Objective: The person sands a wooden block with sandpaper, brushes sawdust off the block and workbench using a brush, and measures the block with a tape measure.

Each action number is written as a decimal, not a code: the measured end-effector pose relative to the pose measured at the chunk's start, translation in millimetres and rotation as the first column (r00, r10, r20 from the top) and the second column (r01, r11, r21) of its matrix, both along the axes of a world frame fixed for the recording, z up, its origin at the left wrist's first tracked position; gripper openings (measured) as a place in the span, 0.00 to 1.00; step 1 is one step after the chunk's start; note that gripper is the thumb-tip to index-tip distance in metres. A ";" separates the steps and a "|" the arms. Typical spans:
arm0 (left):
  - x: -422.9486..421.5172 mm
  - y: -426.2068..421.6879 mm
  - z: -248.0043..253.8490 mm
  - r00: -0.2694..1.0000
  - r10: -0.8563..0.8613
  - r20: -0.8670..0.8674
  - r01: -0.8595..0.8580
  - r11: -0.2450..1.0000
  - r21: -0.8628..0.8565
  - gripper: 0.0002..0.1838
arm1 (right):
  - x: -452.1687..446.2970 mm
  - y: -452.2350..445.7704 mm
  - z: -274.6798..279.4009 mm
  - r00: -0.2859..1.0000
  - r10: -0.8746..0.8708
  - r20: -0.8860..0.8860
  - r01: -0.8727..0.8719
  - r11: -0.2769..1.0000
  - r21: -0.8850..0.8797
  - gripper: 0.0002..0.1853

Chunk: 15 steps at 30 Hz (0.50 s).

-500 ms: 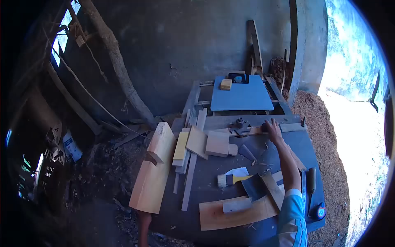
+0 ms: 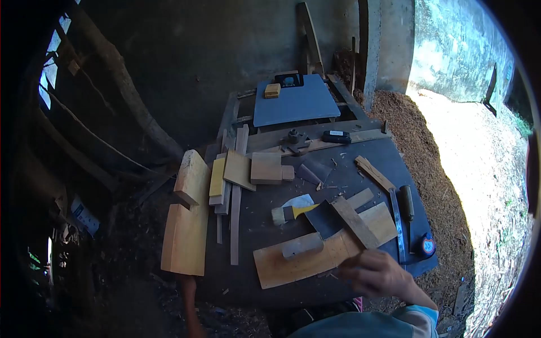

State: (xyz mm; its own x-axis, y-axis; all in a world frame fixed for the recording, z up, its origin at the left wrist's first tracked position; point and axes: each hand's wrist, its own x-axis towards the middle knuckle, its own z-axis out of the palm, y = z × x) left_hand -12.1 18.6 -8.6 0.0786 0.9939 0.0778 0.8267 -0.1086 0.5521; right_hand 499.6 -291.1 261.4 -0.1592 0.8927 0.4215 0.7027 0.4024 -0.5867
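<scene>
A long notched wooden piece (image 2: 185,239) stands tilted at the table's left edge. My left hand (image 2: 186,283) is under its lower end; only the wrist and forearm show, the fingers are hidden behind the wood. My right hand (image 2: 375,273) hovers over the table's near right edge, its fingers curled and blurred, close to a curved thin board (image 2: 293,262). A small black device (image 2: 336,136) lies on a wood strip at the back. Beside the curved board are a brush (image 2: 293,213), a dark plate (image 2: 324,219) and a wood strip (image 2: 355,222).
Wood blocks (image 2: 266,168) and slats (image 2: 235,225) lie left of centre. On the right are a metal ruler (image 2: 397,225), a dark-handled tool (image 2: 407,203) and a round blue-red item (image 2: 428,245). Behind, a blue board (image 2: 296,104) bears a phone (image 2: 289,80) and small block (image 2: 272,90).
My right hand has left the black device at the back and come toward me, to the near right edge. The camera view has shifted, so the table appears further left and higher.
</scene>
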 end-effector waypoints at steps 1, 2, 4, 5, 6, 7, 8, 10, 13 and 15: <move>0.7 -4.1 2.6 1.000 0.002 -0.010 -0.002 1.000 -0.001 0.25 | -22.7 -29.9 -15.8 0.929 0.267 -0.256 -0.287 0.957 -0.044 0.09; 0.2 -4.4 3.8 1.000 0.004 -0.025 -0.004 1.000 -0.002 0.25 | -39.3 -45.3 -17.4 0.741 0.337 -0.581 -0.513 0.842 -0.167 0.12; -6.9 -2.3 5.0 0.998 0.007 -0.061 -0.007 1.000 0.001 0.25 | -63.4 -77.8 -40.6 0.414 0.195 -0.889 -0.693 0.700 -0.169 0.12; -9.4 2.7 2.8 0.998 0.000 -0.068 0.000 1.000 0.007 0.25 | -68.1 -96.0 -77.1 0.368 0.110 -0.923 -0.632 0.758 -0.161 0.10; -11.3 6.4 -0.4 0.997 -0.009 -0.073 0.010 1.000 0.012 0.25 | -68.5 -115.2 -110.4 0.312 0.016 -0.950 -0.541 0.825 -0.164 0.09; -15.3 8.5 -2.8 0.997 -0.012 -0.074 0.014 1.000 0.023 0.25 | -63.0 -133.3 -134.3 0.306 -0.149 -0.940 -0.500 0.815 -0.292 0.09; -16.9 12.3 -4.7 0.997 -0.018 -0.080 0.021 0.999 0.029 0.25 | -54.3 -150.1 -157.8 0.275 -0.312 -0.909 -0.464 0.785 -0.410 0.09; -21.7 18.7 -0.2 0.994 -0.015 -0.112 0.020 0.999 0.036 0.25 | -56.1 -187.8 -222.7 -0.016 -0.627 -0.778 -0.286 0.749 -0.598 0.09; -18.7 26.0 12.0 0.982 -0.012 -0.187 0.020 0.999 0.039 0.25 | -89.7 -236.4 -326.7 0.331 -0.942 -0.061 0.456 0.216 -0.863 0.16; -22.1 23.5 14.8 0.978 -0.007 -0.208 0.013 1.000 0.027 0.25 | -114.4 -243.7 -381.2 0.381 -0.924 0.009 0.417 0.163 -0.894 0.25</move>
